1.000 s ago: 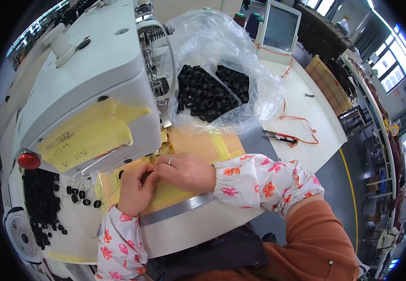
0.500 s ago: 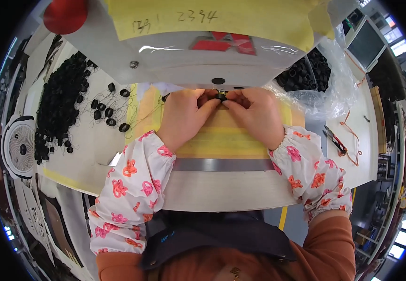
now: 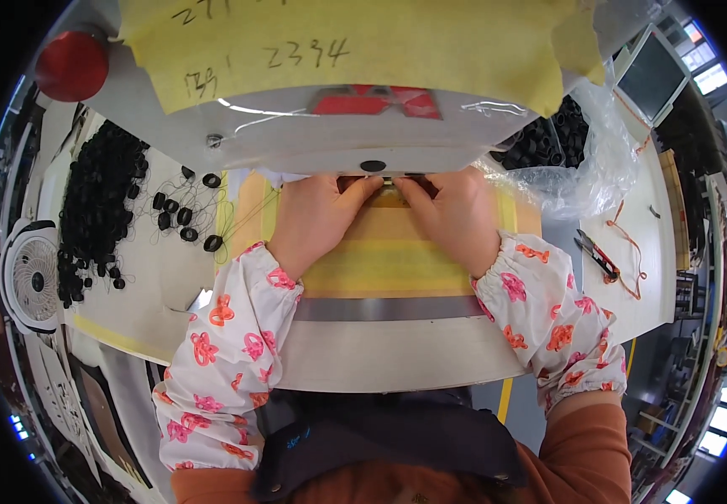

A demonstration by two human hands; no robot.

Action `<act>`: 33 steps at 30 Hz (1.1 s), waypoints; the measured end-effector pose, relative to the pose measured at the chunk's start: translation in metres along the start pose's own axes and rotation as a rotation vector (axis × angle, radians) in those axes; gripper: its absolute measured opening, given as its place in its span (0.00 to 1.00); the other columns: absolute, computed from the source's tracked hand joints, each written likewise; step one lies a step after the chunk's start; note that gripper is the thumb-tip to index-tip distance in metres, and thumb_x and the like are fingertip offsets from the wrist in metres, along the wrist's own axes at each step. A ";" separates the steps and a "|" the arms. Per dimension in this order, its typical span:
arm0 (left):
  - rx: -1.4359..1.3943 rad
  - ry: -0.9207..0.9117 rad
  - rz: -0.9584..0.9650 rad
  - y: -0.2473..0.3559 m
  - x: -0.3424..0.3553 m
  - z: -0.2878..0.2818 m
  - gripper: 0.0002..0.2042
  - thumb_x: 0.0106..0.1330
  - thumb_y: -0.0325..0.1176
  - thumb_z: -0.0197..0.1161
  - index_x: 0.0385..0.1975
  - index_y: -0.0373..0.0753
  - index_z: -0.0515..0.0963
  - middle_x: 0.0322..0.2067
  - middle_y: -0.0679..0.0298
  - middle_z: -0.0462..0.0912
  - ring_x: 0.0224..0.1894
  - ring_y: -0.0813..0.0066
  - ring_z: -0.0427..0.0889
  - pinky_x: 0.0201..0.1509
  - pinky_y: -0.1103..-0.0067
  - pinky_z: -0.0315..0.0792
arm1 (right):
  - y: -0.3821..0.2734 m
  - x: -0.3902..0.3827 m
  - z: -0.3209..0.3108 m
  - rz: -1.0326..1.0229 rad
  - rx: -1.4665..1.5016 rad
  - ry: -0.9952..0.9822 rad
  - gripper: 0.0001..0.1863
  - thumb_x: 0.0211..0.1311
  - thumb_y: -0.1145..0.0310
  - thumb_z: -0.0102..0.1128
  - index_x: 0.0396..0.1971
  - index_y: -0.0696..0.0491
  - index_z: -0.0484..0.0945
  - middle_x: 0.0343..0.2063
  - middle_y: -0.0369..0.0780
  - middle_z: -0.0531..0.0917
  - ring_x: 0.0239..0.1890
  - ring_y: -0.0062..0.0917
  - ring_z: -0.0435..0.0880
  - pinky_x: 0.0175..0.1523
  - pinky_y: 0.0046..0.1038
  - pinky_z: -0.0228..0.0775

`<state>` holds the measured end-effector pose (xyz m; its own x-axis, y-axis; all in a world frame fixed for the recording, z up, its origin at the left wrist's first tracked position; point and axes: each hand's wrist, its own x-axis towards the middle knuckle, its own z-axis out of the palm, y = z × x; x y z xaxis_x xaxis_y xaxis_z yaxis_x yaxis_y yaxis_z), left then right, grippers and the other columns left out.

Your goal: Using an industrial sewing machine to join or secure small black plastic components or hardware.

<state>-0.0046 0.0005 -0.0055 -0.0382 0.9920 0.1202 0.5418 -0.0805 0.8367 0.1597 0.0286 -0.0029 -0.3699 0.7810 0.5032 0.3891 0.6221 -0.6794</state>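
At the white sewing machine [image 3: 271, 139], my left hand [image 3: 309, 218] and my right hand [image 3: 456, 218] face each other, thumbs angled inward at the lower edge of the machine head. Their fingers are closed and partly hidden beneath it; what lies between the fingertips is too small and hidden to make out. Both hands are over a yellow-taped plate [image 3: 380, 260]. To the left lie a dense heap of small black rings [image 3: 95, 218] and several loose, threaded rings [image 3: 185, 216].
A plastic bag of black rings [image 3: 582, 181] sits at back right, below a screen [image 3: 649, 76]. Snips [image 3: 597, 256] and orange cord [image 3: 632, 286] lie right. A white fan [image 3: 28, 277] stands far left; a red knob [image 3: 72, 65] is on the machine.
The viewpoint has swung round to face the machine squarely since a second ago. My hands have drawn level with each other, and the black piece seen between my fingertips half a second ago is now obscured.
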 end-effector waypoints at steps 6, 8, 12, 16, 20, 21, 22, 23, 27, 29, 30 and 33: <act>0.049 0.024 0.059 -0.004 0.001 0.001 0.11 0.54 0.39 0.59 0.29 0.38 0.78 0.22 0.61 0.79 0.24 0.68 0.77 0.29 0.77 0.68 | 0.004 0.003 0.002 -0.021 -0.008 0.015 0.03 0.44 0.79 0.58 0.21 0.60 0.73 0.18 0.46 0.76 0.22 0.38 0.75 0.26 0.31 0.67; 0.103 -0.059 0.006 -0.001 0.005 -0.004 0.10 0.54 0.39 0.59 0.29 0.39 0.78 0.21 0.62 0.79 0.23 0.68 0.76 0.28 0.76 0.68 | 0.004 0.005 -0.001 0.055 0.021 -0.020 0.04 0.43 0.78 0.59 0.20 0.61 0.73 0.17 0.47 0.76 0.21 0.38 0.76 0.26 0.31 0.67; 0.143 -0.158 -0.036 -0.001 0.007 -0.008 0.09 0.54 0.39 0.59 0.28 0.40 0.78 0.19 0.64 0.78 0.22 0.69 0.75 0.26 0.76 0.67 | -0.002 0.012 -0.010 0.113 -0.005 -0.129 0.05 0.42 0.77 0.59 0.20 0.61 0.72 0.16 0.46 0.76 0.19 0.38 0.76 0.25 0.30 0.67; 0.056 -0.060 0.080 -0.010 0.006 -0.002 0.10 0.55 0.39 0.57 0.28 0.40 0.78 0.18 0.64 0.77 0.22 0.69 0.75 0.26 0.75 0.66 | 0.000 0.013 -0.010 0.111 -0.032 -0.144 0.06 0.42 0.77 0.59 0.21 0.62 0.73 0.16 0.46 0.76 0.19 0.36 0.77 0.25 0.30 0.67; 0.136 -0.123 -0.014 -0.005 0.007 -0.007 0.11 0.56 0.42 0.56 0.29 0.42 0.78 0.19 0.64 0.78 0.23 0.69 0.76 0.27 0.76 0.67 | 0.000 0.016 -0.012 0.121 -0.029 -0.179 0.06 0.43 0.76 0.60 0.21 0.62 0.74 0.16 0.46 0.77 0.18 0.35 0.77 0.25 0.29 0.67; 0.176 -0.150 -0.051 -0.003 0.007 -0.007 0.11 0.56 0.43 0.56 0.29 0.42 0.78 0.20 0.64 0.78 0.23 0.69 0.76 0.27 0.76 0.67 | 0.001 0.016 -0.011 0.125 -0.031 -0.180 0.06 0.43 0.76 0.60 0.21 0.62 0.74 0.16 0.46 0.77 0.18 0.35 0.77 0.25 0.29 0.67; 0.175 -0.154 -0.051 -0.004 0.007 -0.008 0.11 0.56 0.43 0.56 0.29 0.42 0.78 0.20 0.64 0.78 0.23 0.69 0.76 0.27 0.76 0.67 | 0.002 0.016 -0.010 0.128 -0.021 -0.176 0.06 0.43 0.76 0.60 0.21 0.62 0.74 0.16 0.46 0.77 0.18 0.35 0.77 0.24 0.28 0.67; 0.158 -0.152 -0.057 -0.006 0.006 -0.011 0.12 0.56 0.43 0.56 0.29 0.42 0.78 0.20 0.64 0.78 0.22 0.69 0.76 0.27 0.76 0.67 | 0.002 0.015 -0.008 0.131 -0.010 -0.173 0.06 0.43 0.75 0.60 0.21 0.62 0.74 0.16 0.46 0.77 0.18 0.35 0.77 0.24 0.28 0.67; 0.161 -0.135 -0.031 -0.006 0.004 -0.011 0.12 0.56 0.44 0.56 0.30 0.43 0.78 0.19 0.65 0.77 0.22 0.69 0.75 0.26 0.77 0.66 | 0.003 0.015 -0.006 0.128 0.023 -0.155 0.07 0.43 0.75 0.61 0.19 0.62 0.73 0.15 0.45 0.77 0.18 0.34 0.77 0.25 0.27 0.67; 0.189 -0.162 -0.088 0.003 0.004 -0.012 0.12 0.56 0.44 0.56 0.30 0.43 0.78 0.19 0.66 0.77 0.22 0.70 0.75 0.26 0.77 0.66 | 0.008 0.013 -0.007 0.132 0.000 -0.139 0.07 0.42 0.75 0.62 0.18 0.61 0.73 0.15 0.45 0.76 0.18 0.33 0.77 0.24 0.27 0.67; 0.214 -0.198 -0.139 0.007 0.005 -0.012 0.12 0.57 0.44 0.56 0.31 0.43 0.78 0.19 0.66 0.77 0.22 0.71 0.75 0.26 0.77 0.66 | 0.008 0.013 -0.008 0.135 0.000 -0.137 0.07 0.42 0.75 0.62 0.18 0.61 0.73 0.15 0.45 0.76 0.18 0.33 0.77 0.24 0.27 0.67; 0.170 -0.174 -0.107 0.001 0.003 -0.015 0.12 0.57 0.44 0.55 0.31 0.44 0.78 0.19 0.66 0.77 0.22 0.71 0.75 0.26 0.77 0.66 | 0.007 0.015 -0.005 0.112 -0.022 -0.131 0.08 0.41 0.75 0.63 0.17 0.61 0.73 0.14 0.45 0.76 0.17 0.32 0.76 0.24 0.27 0.67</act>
<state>-0.0166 0.0023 0.0036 0.0344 0.9969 -0.0705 0.6761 0.0288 0.7363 0.1613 0.0454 0.0026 -0.4293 0.8325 0.3502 0.4522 0.5338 -0.7146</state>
